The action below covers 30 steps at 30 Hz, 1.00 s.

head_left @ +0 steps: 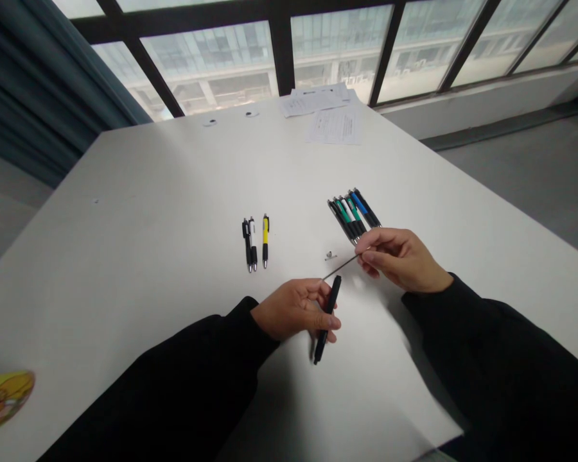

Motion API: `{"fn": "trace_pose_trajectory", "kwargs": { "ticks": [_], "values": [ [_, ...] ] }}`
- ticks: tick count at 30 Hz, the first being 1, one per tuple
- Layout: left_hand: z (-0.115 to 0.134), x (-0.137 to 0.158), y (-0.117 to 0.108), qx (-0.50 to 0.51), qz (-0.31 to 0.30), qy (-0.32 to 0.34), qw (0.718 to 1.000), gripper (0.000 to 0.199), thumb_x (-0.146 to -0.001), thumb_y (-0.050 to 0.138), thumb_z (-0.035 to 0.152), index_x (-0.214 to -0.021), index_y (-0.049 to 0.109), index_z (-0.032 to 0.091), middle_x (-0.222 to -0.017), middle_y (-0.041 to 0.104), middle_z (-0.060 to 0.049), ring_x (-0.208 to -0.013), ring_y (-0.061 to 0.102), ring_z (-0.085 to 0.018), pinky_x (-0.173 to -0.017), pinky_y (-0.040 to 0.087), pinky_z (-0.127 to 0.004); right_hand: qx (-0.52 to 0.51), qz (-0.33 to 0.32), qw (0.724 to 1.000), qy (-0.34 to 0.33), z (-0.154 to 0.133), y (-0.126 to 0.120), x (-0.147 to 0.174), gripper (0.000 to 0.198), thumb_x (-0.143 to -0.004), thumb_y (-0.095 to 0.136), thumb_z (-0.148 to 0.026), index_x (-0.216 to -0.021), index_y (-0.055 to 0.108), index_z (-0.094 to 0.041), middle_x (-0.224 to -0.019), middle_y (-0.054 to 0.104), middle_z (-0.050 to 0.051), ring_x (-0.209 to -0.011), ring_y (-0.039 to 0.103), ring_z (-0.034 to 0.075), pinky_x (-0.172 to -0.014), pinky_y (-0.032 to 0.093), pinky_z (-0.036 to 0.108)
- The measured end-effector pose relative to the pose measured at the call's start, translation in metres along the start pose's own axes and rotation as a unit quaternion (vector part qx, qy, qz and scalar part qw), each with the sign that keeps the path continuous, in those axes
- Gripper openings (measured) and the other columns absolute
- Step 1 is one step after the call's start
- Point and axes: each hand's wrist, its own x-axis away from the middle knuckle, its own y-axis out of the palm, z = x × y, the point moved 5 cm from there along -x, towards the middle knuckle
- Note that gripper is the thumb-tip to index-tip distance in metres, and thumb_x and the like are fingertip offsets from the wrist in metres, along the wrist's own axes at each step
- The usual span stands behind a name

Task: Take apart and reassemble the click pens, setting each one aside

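Observation:
My left hand point(298, 309) is closed on a black pen barrel point(331, 300), which slants with its top end away from me. Between the fingertips of my right hand point(399, 258) is a thin dark pen refill point(341, 265); its lower end reaches the index finger of my left hand, and I cannot tell if they touch. On the table just beyond the refill lies a small metallic pen part point(330, 256), too small to make out fully. A row of several pens point(349, 218), with black, green, white and blue barrels, lies just past my right hand.
Left of centre lie a black pen point(247, 247), a white pen point(253, 244) and a yellow pen point(265, 242) on the white table point(164, 256). Printed papers point(334, 122) rest at the far edge by the windows. A colourful rounded object point(4, 399) sits at the near left.

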Motion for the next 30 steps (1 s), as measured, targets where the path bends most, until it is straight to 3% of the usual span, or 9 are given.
{"fn": "trace_pose_trajectory", "kwargs": {
  "ticks": [5, 10, 16, 30],
  "values": [
    [-0.001, 0.001, -0.001, -0.001, -0.012, 0.010, 1.000, 0.043, -0.060, 0.093, 0.031, -0.080, 0.058, 0.013, -0.069, 0.067, -0.002, -0.061, 0.072, -0.018, -0.056, 0.057, -0.026, -0.136, 0.062, 0.989, -0.002, 0.003, -0.015, -0.002, 0.028, -0.073, 0.083, -0.042, -0.084, 0.067, -0.022, -0.066, 0.060, -0.001, -0.050, 0.048, 0.010, -0.045, 0.035, 0.025],
    [-0.001, 0.001, 0.000, -0.001, -0.023, 0.010, 1.000, 0.043, -0.060, 0.093, 0.030, -0.080, 0.059, 0.013, -0.070, 0.070, -0.003, -0.062, 0.072, -0.016, -0.058, 0.057, -0.025, -0.149, 0.115, 0.982, -0.011, 0.004, -0.019, -0.006, 0.030, -0.074, 0.083, -0.040, -0.068, 0.062, -0.019, -0.060, 0.056, -0.001, -0.046, 0.039, 0.008, -0.045, 0.029, 0.025],
    [-0.001, 0.002, 0.001, 0.000, -0.029, 0.011, 1.000, 0.042, -0.060, 0.093, 0.028, -0.078, 0.060, 0.012, -0.069, 0.069, -0.002, -0.061, 0.071, -0.015, -0.059, 0.057, -0.024, -0.165, 0.121, 0.979, -0.017, 0.001, -0.017, -0.007, 0.031, -0.070, 0.087, -0.026, -0.058, 0.060, -0.016, -0.053, 0.053, -0.002, -0.047, 0.041, 0.007, -0.049, 0.028, 0.024],
    [-0.001, 0.002, 0.001, 0.004, -0.033, 0.012, 0.999, 0.040, -0.059, 0.093, 0.024, -0.078, 0.061, 0.011, -0.068, 0.070, -0.002, -0.060, 0.071, -0.015, -0.059, 0.058, -0.023, -0.171, 0.105, 0.980, -0.001, 0.005, -0.015, -0.009, 0.027, -0.070, 0.086, -0.025, -0.060, 0.062, -0.016, -0.053, 0.052, -0.003, -0.046, 0.040, 0.007, -0.047, 0.025, 0.024]
  ]
}}
